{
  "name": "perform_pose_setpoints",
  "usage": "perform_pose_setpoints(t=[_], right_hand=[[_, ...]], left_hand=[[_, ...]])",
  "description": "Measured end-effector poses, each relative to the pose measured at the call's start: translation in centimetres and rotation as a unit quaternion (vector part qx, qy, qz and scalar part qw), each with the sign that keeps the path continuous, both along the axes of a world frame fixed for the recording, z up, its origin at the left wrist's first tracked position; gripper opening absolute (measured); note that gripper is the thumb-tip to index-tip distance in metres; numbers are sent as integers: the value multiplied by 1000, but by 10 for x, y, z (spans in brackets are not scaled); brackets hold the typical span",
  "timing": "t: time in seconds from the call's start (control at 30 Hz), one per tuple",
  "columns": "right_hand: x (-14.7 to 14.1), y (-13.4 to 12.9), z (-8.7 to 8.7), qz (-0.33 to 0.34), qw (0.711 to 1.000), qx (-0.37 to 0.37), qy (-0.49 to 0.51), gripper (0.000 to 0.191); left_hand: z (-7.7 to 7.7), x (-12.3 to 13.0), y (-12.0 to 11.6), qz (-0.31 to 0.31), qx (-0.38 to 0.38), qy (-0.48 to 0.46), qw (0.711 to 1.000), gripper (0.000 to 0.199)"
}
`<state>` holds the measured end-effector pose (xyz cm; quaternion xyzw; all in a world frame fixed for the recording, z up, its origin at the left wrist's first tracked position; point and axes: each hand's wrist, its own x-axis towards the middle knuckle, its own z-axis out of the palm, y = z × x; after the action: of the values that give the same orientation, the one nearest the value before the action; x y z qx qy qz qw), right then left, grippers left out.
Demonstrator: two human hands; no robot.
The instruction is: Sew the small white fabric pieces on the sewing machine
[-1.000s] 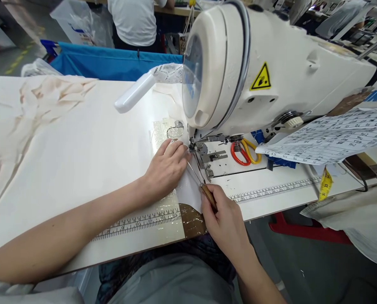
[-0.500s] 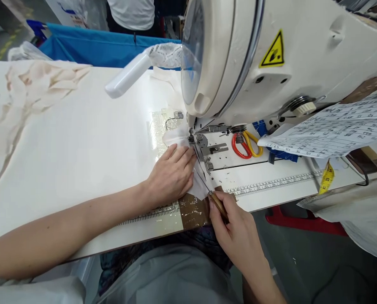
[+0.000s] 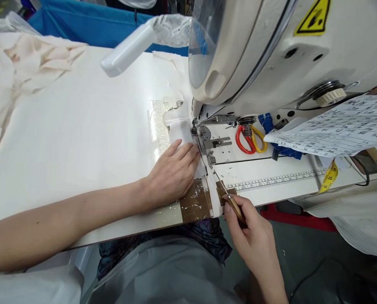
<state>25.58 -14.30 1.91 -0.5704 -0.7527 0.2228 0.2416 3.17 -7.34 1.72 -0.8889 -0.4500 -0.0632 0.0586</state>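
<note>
The left hand is lying palm down with its fingers slightly spread, pressing the pale fabric flat on the white table, just beside the needle area of the sewing machine. The right hand is gripping the wooden handle of a thin pointed tool between thumb and curled fingers, and its metal tip is pointing toward the machine, near a narrow pale strip at the table's front edge.
</note>
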Motion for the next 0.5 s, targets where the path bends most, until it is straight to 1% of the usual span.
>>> perform_pose_setpoints(t=[0.3, 0.5], right_hand=[[1, 0, -4, -5, 1000, 2, 7, 13], [0, 2, -3, -8, 999, 35, -4, 17]], left_hand=[[2, 0, -2, -1, -20, 3, 1000, 49], [3, 1, -2, 2, -26, 8, 1000, 49]])
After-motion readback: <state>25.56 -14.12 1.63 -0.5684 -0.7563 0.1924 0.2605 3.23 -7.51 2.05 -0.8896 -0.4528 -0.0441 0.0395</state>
